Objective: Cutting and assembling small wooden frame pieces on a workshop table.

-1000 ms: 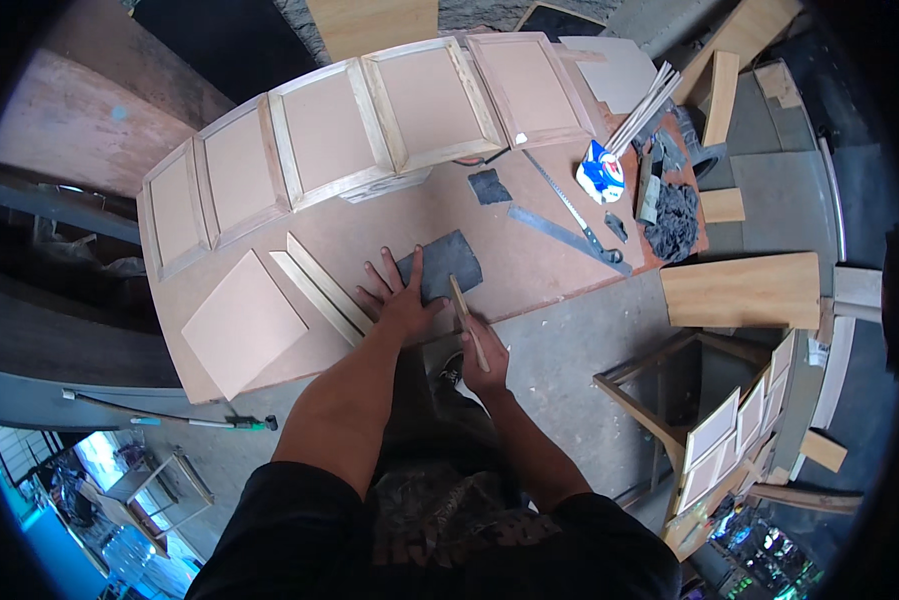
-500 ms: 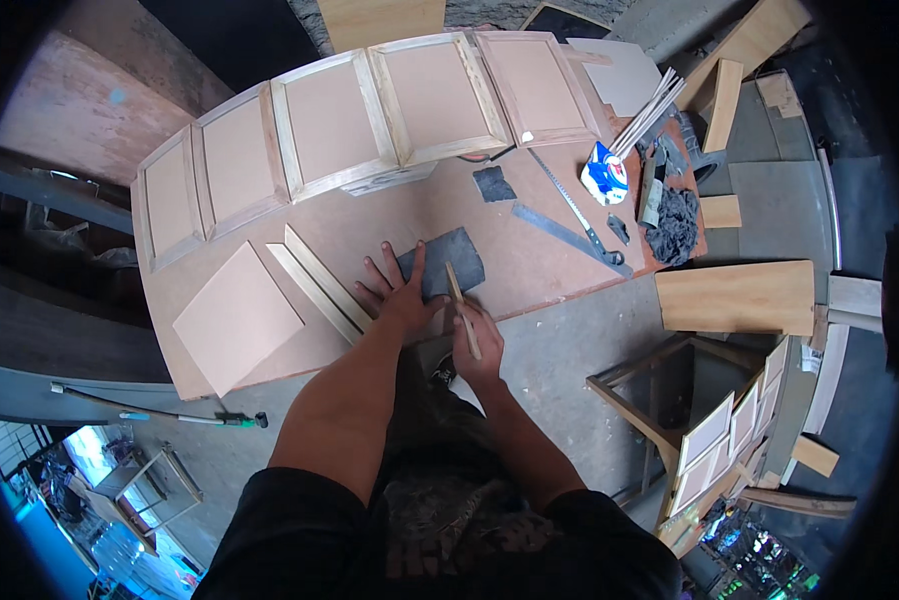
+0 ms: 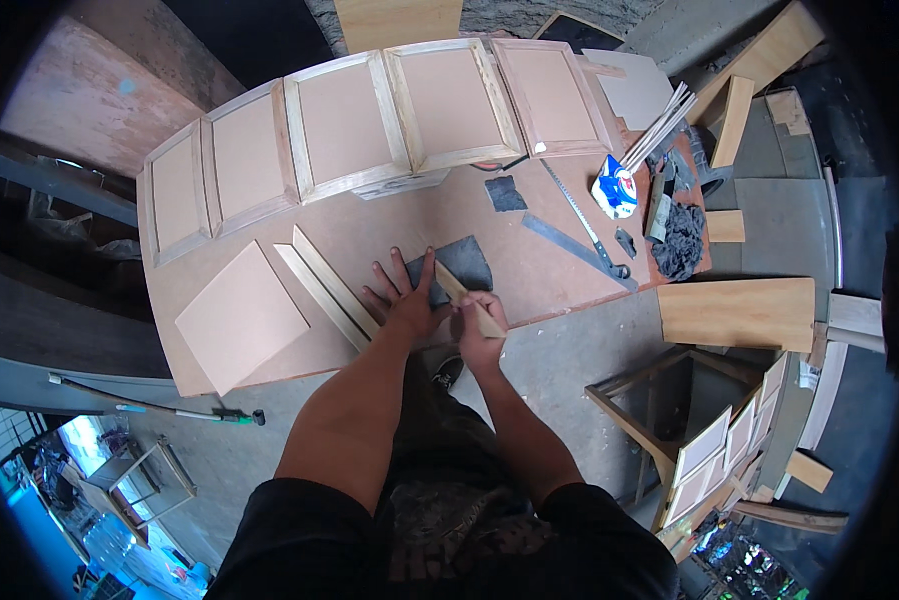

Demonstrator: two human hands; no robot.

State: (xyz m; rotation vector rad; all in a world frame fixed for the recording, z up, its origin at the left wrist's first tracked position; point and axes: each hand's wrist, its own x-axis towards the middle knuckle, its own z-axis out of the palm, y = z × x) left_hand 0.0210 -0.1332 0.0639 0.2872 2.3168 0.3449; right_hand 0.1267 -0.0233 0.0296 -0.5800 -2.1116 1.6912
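Note:
My left hand [image 3: 406, 296] lies flat with fingers spread on a dark grey sheet of sandpaper [image 3: 466, 262] near the front edge of the brown worktable [image 3: 529, 280]. My right hand [image 3: 477, 325] grips a short pale wooden strip [image 3: 466, 296], which rests slanted on the sandpaper just right of my left hand. Two long wooden strips [image 3: 324, 285] lie side by side to the left of my hands.
A loose square panel [image 3: 241, 315] lies at the table's left. Several framed panels [image 3: 369, 125] line the far edge. At the right are a metal ruler [image 3: 574, 250], a blue and white bottle [image 3: 614, 190], a dark rag [image 3: 679, 240] and thin sticks [image 3: 659, 120]. A wooden frame [image 3: 659, 400] stands on the floor.
My right hand has slid the wooden strip along the sandpaper, and the strip now lies lower and more slanted. My left hand stays pressed on the sheet.

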